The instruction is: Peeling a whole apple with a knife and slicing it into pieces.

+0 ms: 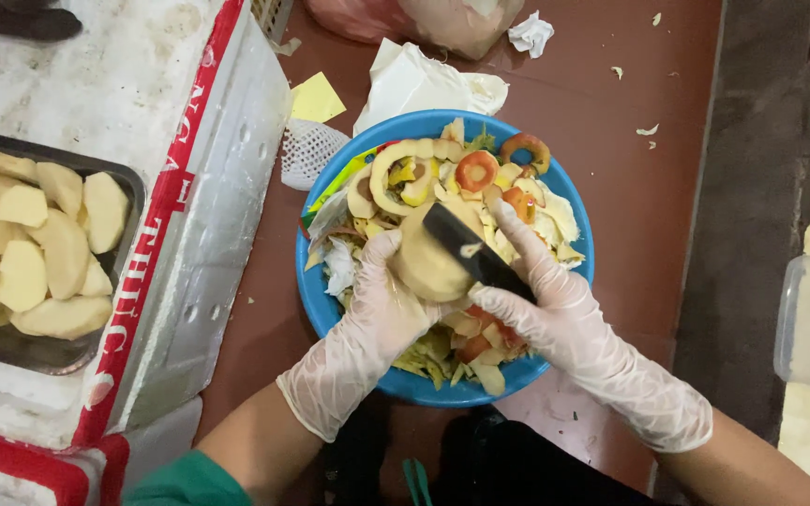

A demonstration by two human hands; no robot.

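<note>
Two hands in thin, see-through gloves work over a round blue bowl (319,309). The left hand (382,309) is curled around a pale, smooth potato (427,267), holding it tight from the side. The potato is rounded and a bit long, and its long way runs from near the person up and away, tipped a little to the right. It sits just above the middle of the bowl. The right hand (541,300) is closed around a knife (469,248), with one finger stretched along the top. The dark blade lies flat on the potato and points up and to the left.

The bowl is full of thin, curly peels (442,173), yellow and orange, some in rings. It rests on a smooth brown-red floor with small scraps on it. A crumpled white bag (414,84) lies just past the bowl, and a white net (309,152) lies beside the rim. To the left is a white foam box (217,206) with red tape. On it sits a metal tray (128,178) holding peeled potato chunks (35,244), pale yellow and smooth.
</note>
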